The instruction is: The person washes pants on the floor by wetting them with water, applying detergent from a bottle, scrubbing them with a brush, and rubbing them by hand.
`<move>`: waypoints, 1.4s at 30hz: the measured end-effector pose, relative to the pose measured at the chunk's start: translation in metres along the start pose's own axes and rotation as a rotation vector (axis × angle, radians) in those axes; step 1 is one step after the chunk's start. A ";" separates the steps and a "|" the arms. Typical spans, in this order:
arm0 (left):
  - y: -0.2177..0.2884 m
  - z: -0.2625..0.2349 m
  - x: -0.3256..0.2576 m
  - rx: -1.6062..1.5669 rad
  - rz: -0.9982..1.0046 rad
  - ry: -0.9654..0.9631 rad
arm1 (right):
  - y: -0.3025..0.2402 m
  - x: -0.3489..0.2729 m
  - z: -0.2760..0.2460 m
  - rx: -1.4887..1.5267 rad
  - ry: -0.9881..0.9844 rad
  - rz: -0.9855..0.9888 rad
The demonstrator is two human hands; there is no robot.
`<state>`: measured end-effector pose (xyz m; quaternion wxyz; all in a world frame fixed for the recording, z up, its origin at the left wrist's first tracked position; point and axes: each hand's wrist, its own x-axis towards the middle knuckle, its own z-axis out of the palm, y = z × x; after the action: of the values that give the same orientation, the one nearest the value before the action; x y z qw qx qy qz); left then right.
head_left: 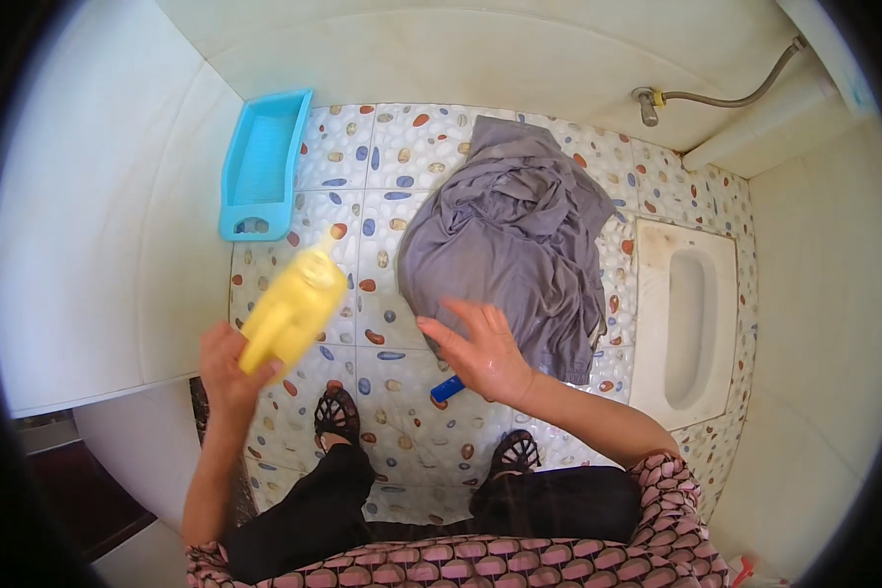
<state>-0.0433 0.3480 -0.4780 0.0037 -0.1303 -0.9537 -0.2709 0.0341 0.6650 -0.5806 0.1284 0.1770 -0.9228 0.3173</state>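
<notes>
A yellow plastic bottle (pixel 299 304) is gripped by its handle in my left hand (pixel 227 367), tilted up over the floor at the left. Its top looks pale, and motion blurs it slightly. My right hand (pixel 482 355) hovers near the front of a heap of grey-purple cloth (pixel 519 230), fingers spread and holding nothing. Whether it touches the cloth I cannot tell. Partly under this hand, a blue handle-like object (pixel 448 389) lies on the floor; the rest of it is hidden.
A light-blue plastic washboard tray (pixel 229 196) stands against the left wall. At the right, a white squat toilet (pixel 647 323) is set into the pebble-patterned tile floor (pixel 387 265). A tap (pixel 647 106) with a hose (pixel 730 102) is on the back wall. My sandalled feet are below.
</notes>
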 end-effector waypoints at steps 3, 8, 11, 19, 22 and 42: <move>0.044 -0.010 -0.009 -0.222 0.008 -0.053 | -0.036 0.038 -0.023 0.101 0.188 -0.155; 0.055 -0.002 -0.025 0.062 0.137 -0.188 | -0.065 0.053 -0.026 0.182 0.092 -0.031; 0.065 0.013 -0.035 0.060 0.125 -0.329 | -0.064 0.046 -0.020 0.176 0.099 -0.002; 0.083 0.032 -0.032 -0.189 0.140 -0.418 | -0.058 0.052 -0.024 0.015 0.145 -0.051; 0.079 0.039 -0.034 -0.214 0.174 -0.317 | -0.051 0.056 -0.019 -0.077 0.156 -0.115; 0.072 0.024 -0.027 -0.296 0.156 -0.349 | -0.044 0.027 -0.019 0.180 0.209 -0.129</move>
<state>0.0021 0.4132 -0.4632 -0.1596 -0.2475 -0.8769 -0.3800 0.0301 0.6375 -0.5329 0.2275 0.2125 -0.8589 0.4067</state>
